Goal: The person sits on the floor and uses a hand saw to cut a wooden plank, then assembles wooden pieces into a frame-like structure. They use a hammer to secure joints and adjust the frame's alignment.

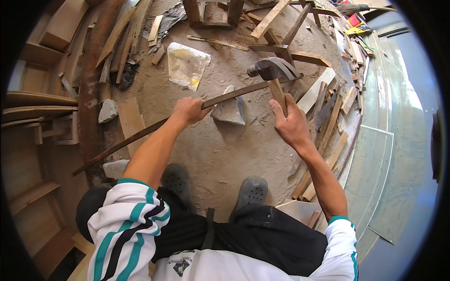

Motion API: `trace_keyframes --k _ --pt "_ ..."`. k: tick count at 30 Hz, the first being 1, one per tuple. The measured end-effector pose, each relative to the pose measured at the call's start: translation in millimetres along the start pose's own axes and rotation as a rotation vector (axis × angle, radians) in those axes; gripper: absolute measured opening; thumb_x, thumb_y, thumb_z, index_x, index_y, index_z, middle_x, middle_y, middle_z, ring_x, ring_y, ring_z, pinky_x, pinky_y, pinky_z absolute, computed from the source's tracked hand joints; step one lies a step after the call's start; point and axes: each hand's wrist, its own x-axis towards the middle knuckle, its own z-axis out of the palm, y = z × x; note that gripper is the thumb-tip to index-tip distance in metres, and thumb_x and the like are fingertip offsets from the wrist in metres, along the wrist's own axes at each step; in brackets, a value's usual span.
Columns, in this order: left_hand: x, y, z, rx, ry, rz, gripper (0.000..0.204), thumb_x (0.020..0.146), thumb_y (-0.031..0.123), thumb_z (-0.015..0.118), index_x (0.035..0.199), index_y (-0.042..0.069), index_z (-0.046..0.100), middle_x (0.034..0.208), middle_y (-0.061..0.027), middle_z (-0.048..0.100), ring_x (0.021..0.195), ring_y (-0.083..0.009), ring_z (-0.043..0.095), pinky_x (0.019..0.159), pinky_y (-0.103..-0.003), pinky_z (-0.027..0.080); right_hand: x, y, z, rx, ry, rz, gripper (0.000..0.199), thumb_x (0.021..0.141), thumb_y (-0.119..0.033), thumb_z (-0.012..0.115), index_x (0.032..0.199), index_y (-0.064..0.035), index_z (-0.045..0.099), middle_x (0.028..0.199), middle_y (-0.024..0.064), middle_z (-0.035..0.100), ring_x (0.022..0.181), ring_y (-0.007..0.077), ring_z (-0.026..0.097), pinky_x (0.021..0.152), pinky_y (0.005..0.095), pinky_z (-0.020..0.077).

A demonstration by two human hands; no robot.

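A long, narrow, dark wooden strip (pixel 235 93) runs slantwise from the lower left up to the right. My left hand (pixel 188 111) is wrapped round its middle. Just right of that hand, the strip passes over a grey chunk of stone or concrete (pixel 228 111); I cannot tell whether the two touch. In my right hand (pixel 291 122) is a claw hammer (pixel 271 70), gripped by its wooden handle with the thumb along it. Its dark metal head is up, over the right part of the strip in this view.
Around lie a stained pale sheet (pixel 188 64), wooden frames (pixel 213 24), and scrap wood (pixel 335 112) piled at the right beside glass-like panels (pixel 398 107). Wooden cabinet pieces (pixel 40 100) and a rusty brown beam (pixel 91 84) stand left. My grey clogs (pixel 253 191) rest on the dusty floor.
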Motion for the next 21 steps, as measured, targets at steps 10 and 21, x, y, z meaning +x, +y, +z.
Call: trace_keyframes --k 10,21 --pt "2 8 -2 0.026 0.043 0.008 0.062 0.092 0.061 0.058 0.08 0.003 0.073 0.076 -0.0223 0.069 0.075 -0.0412 0.069 0.069 -0.049 0.055 -3 71 49 -0.007 -0.077 0.09 0.045 0.099 -0.044 0.056 0.103 0.0002 0.058 0.079 0.0308 0.065 0.082 0.0515 0.064 0.072 0.0528 0.0489" --pt "-20 23 20 -0.067 0.062 0.14 0.061 0.093 0.06 0.059 0.087 -0.001 0.058 0.071 -0.0218 0.064 0.068 -0.0434 0.064 0.063 -0.051 0.049 -51 139 12 0.233 0.077 0.253 0.047 0.101 -0.046 0.053 0.095 0.0002 0.054 0.057 0.007 0.053 0.042 0.0191 0.057 0.037 0.034 0.045"
